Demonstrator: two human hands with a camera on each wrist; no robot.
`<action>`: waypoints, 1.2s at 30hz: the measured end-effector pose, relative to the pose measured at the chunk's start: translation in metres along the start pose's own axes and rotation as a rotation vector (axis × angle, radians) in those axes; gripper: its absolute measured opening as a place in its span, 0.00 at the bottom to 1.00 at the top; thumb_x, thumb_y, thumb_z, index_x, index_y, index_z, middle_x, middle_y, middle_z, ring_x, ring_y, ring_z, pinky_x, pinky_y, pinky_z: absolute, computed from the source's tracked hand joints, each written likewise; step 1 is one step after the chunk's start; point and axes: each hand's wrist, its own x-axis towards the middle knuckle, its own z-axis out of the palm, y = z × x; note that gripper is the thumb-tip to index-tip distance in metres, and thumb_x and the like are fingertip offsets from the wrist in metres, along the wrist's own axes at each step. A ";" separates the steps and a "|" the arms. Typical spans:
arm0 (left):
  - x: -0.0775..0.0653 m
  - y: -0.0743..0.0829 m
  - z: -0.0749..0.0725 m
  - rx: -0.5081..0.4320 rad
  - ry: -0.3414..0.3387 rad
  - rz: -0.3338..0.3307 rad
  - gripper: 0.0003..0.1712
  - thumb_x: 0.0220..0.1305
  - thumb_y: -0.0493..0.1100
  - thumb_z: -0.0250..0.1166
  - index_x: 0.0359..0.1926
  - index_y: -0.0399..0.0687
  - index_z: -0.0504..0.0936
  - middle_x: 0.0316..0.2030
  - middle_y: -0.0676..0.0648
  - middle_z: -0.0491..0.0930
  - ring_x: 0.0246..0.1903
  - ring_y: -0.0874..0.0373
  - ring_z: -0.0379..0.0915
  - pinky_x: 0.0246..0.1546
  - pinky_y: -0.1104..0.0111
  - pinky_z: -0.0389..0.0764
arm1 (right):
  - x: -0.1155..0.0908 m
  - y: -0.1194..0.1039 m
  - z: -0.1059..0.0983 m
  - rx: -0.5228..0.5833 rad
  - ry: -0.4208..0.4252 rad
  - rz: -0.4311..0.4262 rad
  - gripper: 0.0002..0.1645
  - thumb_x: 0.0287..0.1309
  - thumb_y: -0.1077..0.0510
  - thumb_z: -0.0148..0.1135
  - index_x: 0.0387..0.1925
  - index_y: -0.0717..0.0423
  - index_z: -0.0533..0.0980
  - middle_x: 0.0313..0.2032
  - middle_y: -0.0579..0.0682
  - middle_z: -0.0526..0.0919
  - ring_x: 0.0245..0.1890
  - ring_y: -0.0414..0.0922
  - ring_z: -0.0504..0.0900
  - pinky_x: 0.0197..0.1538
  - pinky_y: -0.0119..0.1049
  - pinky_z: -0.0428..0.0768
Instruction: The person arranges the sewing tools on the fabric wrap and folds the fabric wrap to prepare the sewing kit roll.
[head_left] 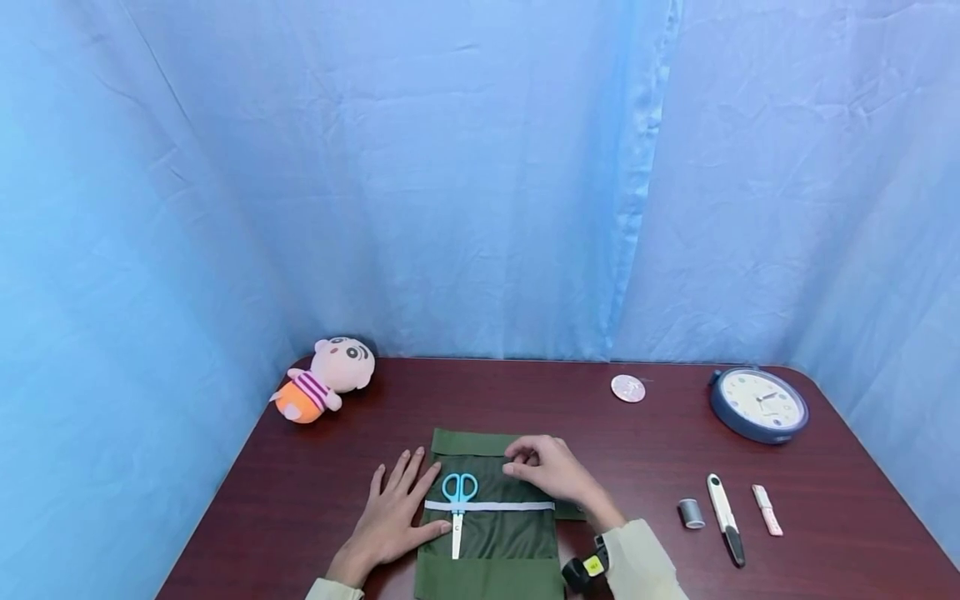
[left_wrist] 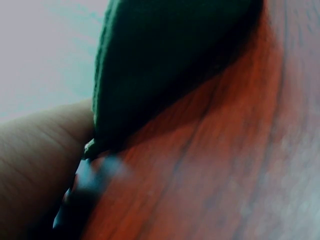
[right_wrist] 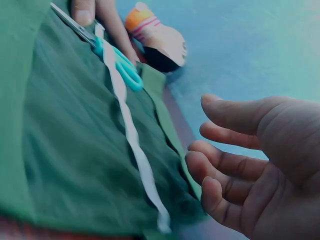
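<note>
A dark green fabric pouch (head_left: 517, 533) lies opened flat at the table's front, with a white elastic band (head_left: 510, 506) across its middle. Scissors (head_left: 459, 492) with light blue handles are tucked under the band near its left end, blades toward the front. My left hand (head_left: 390, 517) lies spread at the pouch's left edge, its thumb resting on the fabric beside the blades. Above the pouch's right half hovers my right hand (head_left: 551, 471), fingers loosely bent and holding nothing; the right wrist view shows the same hand (right_wrist: 250, 165) apart from the fabric.
To the right lie a grey thread spool (head_left: 692, 513), a white seam ripper or cutter with a black end (head_left: 725, 521) and a small pink-white packet (head_left: 767, 510). Farther back are a blue clock (head_left: 759, 405), a round pale disc (head_left: 627, 388) and a plush doll (head_left: 322, 379).
</note>
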 end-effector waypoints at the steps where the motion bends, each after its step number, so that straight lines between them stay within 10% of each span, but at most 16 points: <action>1: 0.000 0.000 0.000 -0.002 0.001 0.001 0.52 0.59 0.77 0.57 0.77 0.59 0.60 0.79 0.41 0.52 0.79 0.40 0.44 0.72 0.33 0.48 | -0.002 0.001 -0.004 0.000 0.013 0.004 0.15 0.64 0.52 0.67 0.45 0.59 0.83 0.33 0.47 0.86 0.29 0.32 0.78 0.35 0.27 0.78; 36: 0.003 0.002 0.002 0.061 0.011 -0.047 0.48 0.62 0.78 0.51 0.77 0.63 0.60 0.80 0.42 0.50 0.80 0.42 0.44 0.73 0.34 0.47 | -0.118 0.048 -0.121 -0.324 0.416 0.249 0.17 0.59 0.54 0.71 0.47 0.57 0.83 0.36 0.49 0.88 0.29 0.24 0.78 0.33 0.27 0.78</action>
